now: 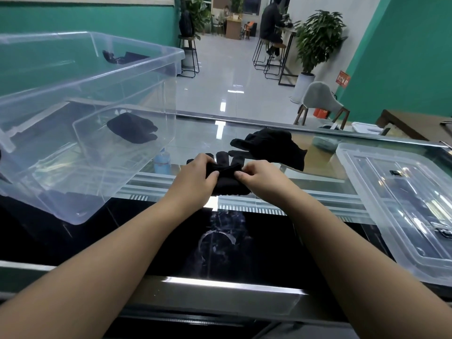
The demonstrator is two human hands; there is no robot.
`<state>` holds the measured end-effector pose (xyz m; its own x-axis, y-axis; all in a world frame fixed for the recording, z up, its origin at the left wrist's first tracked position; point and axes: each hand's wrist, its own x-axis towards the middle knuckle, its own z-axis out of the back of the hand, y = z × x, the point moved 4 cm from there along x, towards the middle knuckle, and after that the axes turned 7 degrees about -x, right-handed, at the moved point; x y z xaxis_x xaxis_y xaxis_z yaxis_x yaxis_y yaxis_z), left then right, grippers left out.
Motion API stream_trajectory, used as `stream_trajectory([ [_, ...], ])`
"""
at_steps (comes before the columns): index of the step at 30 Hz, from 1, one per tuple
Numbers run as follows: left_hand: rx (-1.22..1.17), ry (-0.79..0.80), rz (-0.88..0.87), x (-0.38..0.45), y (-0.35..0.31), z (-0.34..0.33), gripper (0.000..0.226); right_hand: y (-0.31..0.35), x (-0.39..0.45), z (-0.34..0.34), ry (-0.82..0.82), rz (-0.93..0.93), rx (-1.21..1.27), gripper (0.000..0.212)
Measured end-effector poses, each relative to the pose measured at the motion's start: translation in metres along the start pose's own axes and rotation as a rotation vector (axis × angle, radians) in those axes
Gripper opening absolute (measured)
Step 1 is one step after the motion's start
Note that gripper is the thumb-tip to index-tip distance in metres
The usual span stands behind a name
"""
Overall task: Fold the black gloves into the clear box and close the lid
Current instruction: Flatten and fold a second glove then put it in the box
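You are partway through: one folded glove (132,128) already lies in the box (137,69), which stands left of the glove (228,178) you are folding, and both your left hand (199,176) and right hand (260,177) have their grip pinched shut on that glove's middle, on the tabletop (244,231). Just beyond it and to its right a loose pile (274,148) of black fabric, likely more gloves, waits unfolded. The lid (401,204) lies well to its right, off the box, so finishing this fold, boxing it, handling the pile and closing up all remain.
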<state>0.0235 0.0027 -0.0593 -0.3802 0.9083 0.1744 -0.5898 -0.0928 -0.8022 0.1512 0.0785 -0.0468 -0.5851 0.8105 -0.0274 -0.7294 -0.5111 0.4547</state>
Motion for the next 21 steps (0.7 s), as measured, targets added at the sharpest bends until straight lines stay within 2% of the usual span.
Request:
stream_trajectory([
  [4,0.01,-0.057,-0.013,0.002,0.005,-0.001,0.022,-0.003,0.006,-0.005,-0.028,-0.038,-0.013,0.036],
  [6,0.071,-0.12,-0.056,0.001,0.007,0.001,0.019,-0.006,0.007,-0.006,-0.097,-0.025,-0.007,0.027],
  [8,0.173,-0.141,-0.185,0.003,0.005,0.004,0.011,-0.008,0.006,-0.007,-0.197,0.042,-0.003,0.018],
  [10,0.231,-0.041,-0.316,0.004,0.003,0.004,0.015,-0.002,0.003,-0.006,-0.252,0.191,0.014,0.006],
  [13,0.234,0.107,-0.389,0.005,0.005,0.007,0.022,0.007,-0.002,-0.007,-0.271,0.378,-0.04,0.014],
  [15,0.241,0.164,-0.344,0.002,0.01,0.012,0.03,0.008,-0.003,-0.006,-0.234,0.369,-0.075,0.018],
  [18,0.306,0.268,-0.272,-0.009,0.017,0.008,0.068,0.005,-0.005,-0.006,-0.153,0.357,-0.11,0.024],
  [21,0.316,0.26,-0.222,-0.016,0.019,0.004,0.067,0.002,-0.015,-0.006,-0.058,0.365,-0.145,0.041],
])
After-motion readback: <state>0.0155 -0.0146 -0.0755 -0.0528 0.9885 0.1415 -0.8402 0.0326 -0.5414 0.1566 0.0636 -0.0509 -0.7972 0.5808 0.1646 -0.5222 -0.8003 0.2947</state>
